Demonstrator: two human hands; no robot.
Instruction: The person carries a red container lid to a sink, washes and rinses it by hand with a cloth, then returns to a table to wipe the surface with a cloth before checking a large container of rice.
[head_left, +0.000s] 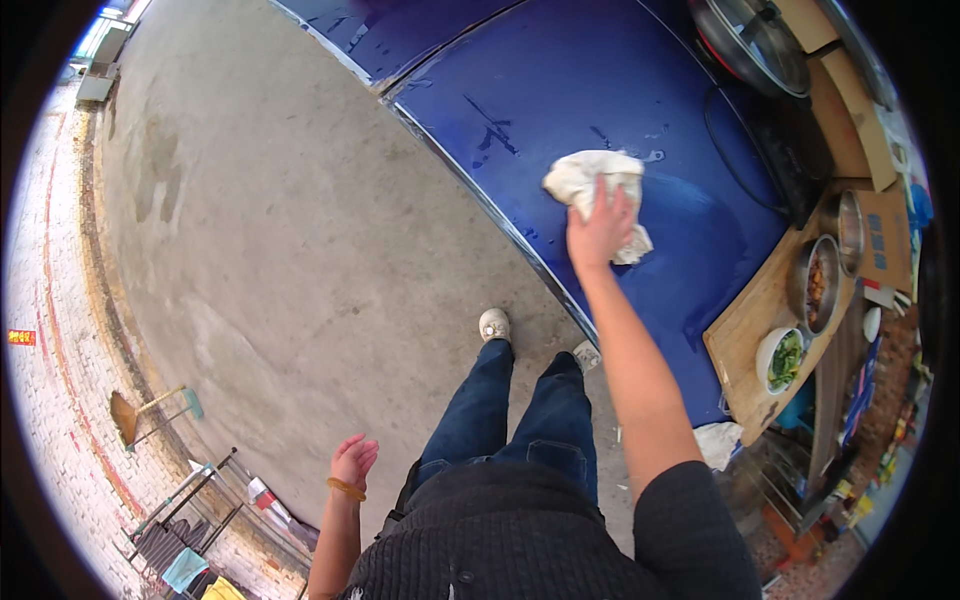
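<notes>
My right hand (602, 231) presses down on a crumpled white cloth (596, 171), its fingers over the fabric. Under the cloth is a blue tabletop (555, 82) with a worn, pale front edge. Wet streaks and dark drops mark its surface, and a faint smeared sheen shows just right of the cloth. My left hand (355, 459), with an amber-coloured bangle at the wrist, hangs at my side over the concrete floor. It holds nothing, and its fingers are loosely parted.
A wooden board (739, 337) on the right carries a white bowl of chopped greens (784, 361) and a metal bowl of food (816, 289). Beyond the cable (718, 142) sits a lidded pan (757, 45). A broom and dustpan (154, 416) stand by the white brick wall (45, 247).
</notes>
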